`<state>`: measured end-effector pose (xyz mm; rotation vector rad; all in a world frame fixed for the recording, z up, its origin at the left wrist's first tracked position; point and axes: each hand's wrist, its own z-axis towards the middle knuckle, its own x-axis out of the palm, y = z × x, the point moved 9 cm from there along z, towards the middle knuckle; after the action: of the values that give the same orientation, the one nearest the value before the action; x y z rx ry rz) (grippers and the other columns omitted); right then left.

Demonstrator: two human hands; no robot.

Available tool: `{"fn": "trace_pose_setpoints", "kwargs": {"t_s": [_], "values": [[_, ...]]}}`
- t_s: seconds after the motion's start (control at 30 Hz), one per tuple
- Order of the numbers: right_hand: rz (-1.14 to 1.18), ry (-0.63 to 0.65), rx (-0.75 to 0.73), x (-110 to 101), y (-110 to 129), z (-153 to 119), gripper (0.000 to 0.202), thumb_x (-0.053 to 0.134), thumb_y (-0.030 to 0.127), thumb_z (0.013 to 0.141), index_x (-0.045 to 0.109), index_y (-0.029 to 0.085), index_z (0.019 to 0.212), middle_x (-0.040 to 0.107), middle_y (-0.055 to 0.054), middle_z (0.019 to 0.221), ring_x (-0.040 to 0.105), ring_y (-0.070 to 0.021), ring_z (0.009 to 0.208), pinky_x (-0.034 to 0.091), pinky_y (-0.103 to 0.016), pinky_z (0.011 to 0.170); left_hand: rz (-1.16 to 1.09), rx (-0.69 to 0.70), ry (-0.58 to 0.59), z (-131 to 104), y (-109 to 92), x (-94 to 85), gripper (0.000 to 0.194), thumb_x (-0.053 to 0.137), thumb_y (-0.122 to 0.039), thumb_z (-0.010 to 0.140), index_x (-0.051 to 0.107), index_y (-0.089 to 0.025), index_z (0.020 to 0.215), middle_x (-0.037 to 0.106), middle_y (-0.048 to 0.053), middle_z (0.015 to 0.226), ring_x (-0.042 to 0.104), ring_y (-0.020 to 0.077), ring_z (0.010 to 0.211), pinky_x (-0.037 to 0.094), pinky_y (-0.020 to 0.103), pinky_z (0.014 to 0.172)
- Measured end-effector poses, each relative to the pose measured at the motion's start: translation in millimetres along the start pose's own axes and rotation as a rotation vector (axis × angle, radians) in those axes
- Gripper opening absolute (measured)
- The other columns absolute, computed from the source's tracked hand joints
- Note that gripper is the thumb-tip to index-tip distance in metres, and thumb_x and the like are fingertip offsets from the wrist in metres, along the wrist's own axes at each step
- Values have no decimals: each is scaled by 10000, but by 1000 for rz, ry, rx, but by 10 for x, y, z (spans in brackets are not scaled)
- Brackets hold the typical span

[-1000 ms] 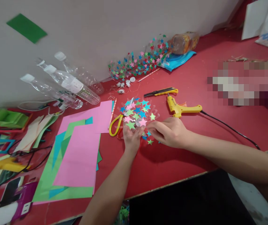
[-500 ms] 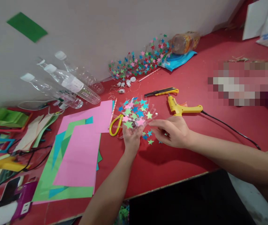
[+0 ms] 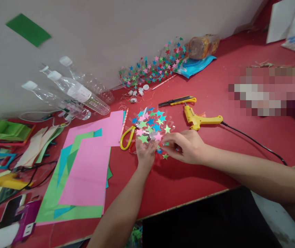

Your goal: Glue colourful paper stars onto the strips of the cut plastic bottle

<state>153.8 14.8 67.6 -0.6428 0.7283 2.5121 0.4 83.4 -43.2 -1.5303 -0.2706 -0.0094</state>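
A clear plastic bottle piece (image 3: 149, 129) covered in pink, green and blue paper stars sits in my left hand (image 3: 146, 155), whose fingers wrap its near side. My right hand (image 3: 190, 147) is at the piece's right edge, thumb and forefinger drawn together beside a pink star (image 3: 158, 137). Whatever lies between those fingertips is too small to make out. Below the piece, a few loose stars (image 3: 165, 156) rest on the red table (image 3: 188, 179), partly hidden by my right hand. Yellow-handled scissors (image 3: 127, 138) lie just left of the piece, their blades partly covered.
Behind my right hand are a yellow glue gun (image 3: 205, 120) with a black cord and a utility knife (image 3: 179, 101). Coloured paper sheets (image 3: 85, 175) spread at left. Plastic bottles (image 3: 85, 94) lean at the wall, and star-covered bottles (image 3: 152, 67) lie along the back.
The star-covered piece has shifted slightly right and down with my left hand. My right hand's fingers have come closer to the pink star and curled more.
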Motion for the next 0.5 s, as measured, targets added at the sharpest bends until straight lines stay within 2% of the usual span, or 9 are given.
{"fn": "trace_pose_setpoints", "kwargs": {"t_s": [0.1, 0.2, 0.4, 0.5], "values": [[71, 12, 111, 24, -95, -19, 276, 540, 252, 934, 473, 156, 1184, 557, 98, 573, 489, -59, 439, 384, -175, 469, 33, 5, 18, -19, -48, 64, 408, 854, -245, 529, 605, -184, 847, 687, 7, 777, 668, 154, 696, 557, 288, 693], [84, 7, 124, 17, -109, -25, 354, 521, 236, 939, 430, 144, 1269, 530, 106, 562, 465, -60, 437, 387, -171, 474, 50, 3, -3, -19, -53, 64, 449, 851, -257, 553, 607, -176, 921, 688, 18, 816, 683, 167, 743, 564, 300, 729], [-33, -29, 10, -46, -6, 1, 83, 518, 227, 946, 541, 175, 1006, 564, 89, 556, 448, -49, 412, 337, -186, 442, -36, -20, -45, 51, 143, -126, 587, 868, -296, 574, 568, -220, 1073, 685, 5, 808, 703, 193, 782, 581, 367, 821], [-93, -19, 15, -40, -18, 8, 109, 522, 253, 953, 567, 162, 993, 562, 87, 533, 448, -50, 405, 337, -193, 440, -4, -3, -27, 57, 158, -134, 615, 877, -300, 572, 578, -213, 1103, 693, 34, 865, 708, 228, 881, 572, 390, 874]]}}
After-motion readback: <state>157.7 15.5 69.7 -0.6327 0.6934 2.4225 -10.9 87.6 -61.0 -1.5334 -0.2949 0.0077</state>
